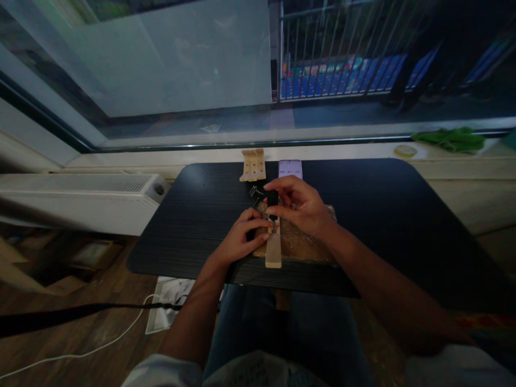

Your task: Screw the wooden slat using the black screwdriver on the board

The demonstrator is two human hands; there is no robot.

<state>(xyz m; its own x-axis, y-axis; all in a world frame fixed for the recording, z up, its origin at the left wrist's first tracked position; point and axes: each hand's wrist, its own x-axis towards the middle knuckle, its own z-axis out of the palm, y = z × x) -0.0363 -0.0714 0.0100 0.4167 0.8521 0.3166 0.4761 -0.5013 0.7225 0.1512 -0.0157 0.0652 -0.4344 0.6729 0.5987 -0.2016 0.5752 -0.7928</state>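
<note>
A black-handled screwdriver point(273, 200) stands upright in my right hand point(300, 207), its handle between thumb and fingers. Its shaft points down onto a pale wooden piece point(273, 253), which lies lengthwise toward me. My left hand point(242, 236) grips the same piece from the left, fingertips close around the screwdriver's tip. Whatever is under the tip is too small to make out. Beneath the wood is a brown, rough-looking board point(300, 244) with a shiny covering. Several thin metal pieces point(255, 191) lie just beyond my hands.
At the dark table's point(193, 215) back edge is a pale wooden part with holes point(253, 165), beside a lit phone point(290, 168). The windowsill holds a yellowish tape roll point(405, 151) and something green point(453, 140). A radiator point(80, 201) stands at left.
</note>
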